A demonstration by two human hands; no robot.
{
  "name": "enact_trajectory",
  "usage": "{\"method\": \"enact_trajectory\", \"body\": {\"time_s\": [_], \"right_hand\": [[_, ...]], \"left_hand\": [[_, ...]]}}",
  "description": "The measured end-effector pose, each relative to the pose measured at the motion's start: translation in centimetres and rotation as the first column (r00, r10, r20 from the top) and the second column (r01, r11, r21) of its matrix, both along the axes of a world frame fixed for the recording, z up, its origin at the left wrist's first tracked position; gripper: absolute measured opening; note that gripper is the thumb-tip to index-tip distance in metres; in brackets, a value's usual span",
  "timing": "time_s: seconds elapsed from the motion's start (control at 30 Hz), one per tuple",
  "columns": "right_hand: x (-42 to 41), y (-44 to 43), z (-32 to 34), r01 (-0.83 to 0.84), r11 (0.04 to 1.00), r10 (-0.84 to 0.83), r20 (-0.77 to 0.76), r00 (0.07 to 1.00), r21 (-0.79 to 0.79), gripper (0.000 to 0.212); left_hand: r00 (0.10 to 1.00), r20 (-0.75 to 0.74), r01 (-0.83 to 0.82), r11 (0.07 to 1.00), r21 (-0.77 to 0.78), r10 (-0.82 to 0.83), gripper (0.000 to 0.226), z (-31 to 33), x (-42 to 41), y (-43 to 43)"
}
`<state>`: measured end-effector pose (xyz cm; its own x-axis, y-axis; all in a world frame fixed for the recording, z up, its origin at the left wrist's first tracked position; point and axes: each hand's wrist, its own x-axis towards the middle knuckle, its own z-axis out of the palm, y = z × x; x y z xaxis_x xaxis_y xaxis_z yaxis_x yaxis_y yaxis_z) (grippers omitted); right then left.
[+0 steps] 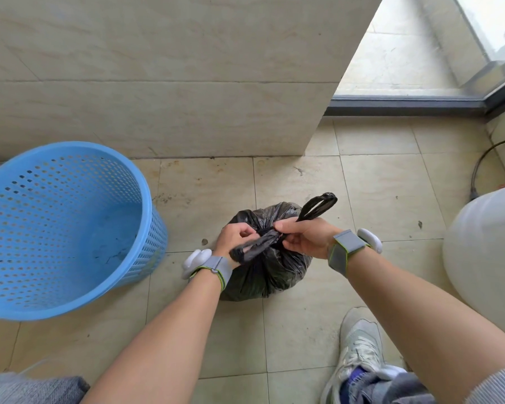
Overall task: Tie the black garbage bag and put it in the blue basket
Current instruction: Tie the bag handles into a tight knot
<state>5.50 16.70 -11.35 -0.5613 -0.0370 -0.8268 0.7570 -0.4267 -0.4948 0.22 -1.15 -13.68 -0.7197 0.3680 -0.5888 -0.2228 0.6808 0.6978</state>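
The black garbage bag (270,272) sits full on the tiled floor in the middle of the view. Its two handle loops are crossed over its top. My left hand (235,239) grips one twisted loop, which points down-left over my wrist. My right hand (303,239) grips the other loop, whose end sticks up and to the right. Both hands meet right above the bag's neck. The blue basket (70,304) stands to the left of the bag, tilted in the view, perforated, with only small specks showing on its bottom.
A beige tiled wall block (172,83) rises just behind the bag and basket. A large white container (487,258) stands at the right. My shoe (359,342) rests on the floor at the lower right. A dark hose (484,158) curves at the far right.
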Motion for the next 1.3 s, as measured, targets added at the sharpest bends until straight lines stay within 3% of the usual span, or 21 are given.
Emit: {"method": "enact_trajectory", "body": {"time_s": [0.07, 0.13, 0.2, 0.27, 0.5, 0.67, 0.8, 0.9, 0.97, 1.07, 1.17, 1.3], "right_hand": [[0.0, 0.0, -0.2, -0.092, 0.985, 0.094, -0.007, 0.996, 0.142, 0.013], [-0.2, 0.0, -0.3, -0.227, 0.894, 0.253, -0.019, 0.967, 0.387, 0.021], [-0.4, 0.0, -0.4, -0.303, 0.687, 0.4, 0.004, 0.916, 0.66, 0.023], [-0.6, -0.4, -0.6, -0.313, 0.448, 0.519, 0.042, 0.854, 0.837, 0.02], [0.4, -1.2, -1.0, -0.289, 0.01, 0.711, 0.196, 0.675, 0.957, 0.021], [1.2, -1.7, -1.0, -0.222, -0.168, 0.629, 0.278, 0.726, 0.961, 0.013], [0.8, -1.5, -0.3, -0.309, -0.142, 0.497, 0.338, 0.799, 0.94, 0.025], [0.4, -1.2, -0.6, -0.349, -0.075, 0.432, 0.346, 0.833, 0.934, 0.022], [0.6, -1.0, -0.8, -0.316, -0.039, 0.419, 0.303, 0.856, 0.948, 0.01], [1.0, -1.3, -0.6, -0.212, 0.054, 0.396, 0.174, 0.901, 0.976, 0.027], [0.7, -1.8, -0.5, -0.149, 0.265, 0.393, 0.035, 0.919, 0.953, 0.033], [0.0, -1.2, -0.1, -0.167, 0.714, 0.224, 0.005, 0.975, 0.68, 0.029]], "left_hand": [[0.998, -0.049, -0.037, 0.999, -0.029, 0.036, 0.008, 0.6, 0.0, 0.3], [0.997, -0.065, -0.051, 0.998, -0.023, 0.049, 0.007, 0.3, 0.3, 0.3], [0.998, -0.053, -0.029, 1.0, -0.013, 0.028, 0.009, 0.6, 0.5, 0.4], [0.998, -0.049, -0.025, 1.0, 0.005, 0.026, 0.01, 0.4, 0.4, 0.4], [1.0, -0.007, -0.011, 0.997, 0.079, 0.012, 0.015, 0.4, 0.1, 0.9], [1.0, 0.011, 0.008, 0.992, 0.126, -0.009, 0.013, 1.1, 0.2, 1.4], [0.999, -0.01, 0.047, 0.992, 0.116, -0.046, 0.012, 1.7, -0.1, 1.9], [0.999, -0.005, 0.05, 0.994, 0.101, -0.05, 0.011, 2.0, -0.1, 2.1], [0.999, 0.011, 0.04, 0.994, 0.106, -0.041, 0.012, 2.1, 0.0, 2.2], [0.999, 0.037, 0.009, 0.993, 0.114, -0.013, 0.01, 2.1, 0.1, 2.1], [0.999, 0.05, -0.009, 0.998, 0.065, 0.006, 0.008, 1.4, 0.6, 1.5], [0.995, 0.101, -0.003, 0.999, -0.044, 0.008, 0.008, 0.4, 1.1, -0.1]]}}
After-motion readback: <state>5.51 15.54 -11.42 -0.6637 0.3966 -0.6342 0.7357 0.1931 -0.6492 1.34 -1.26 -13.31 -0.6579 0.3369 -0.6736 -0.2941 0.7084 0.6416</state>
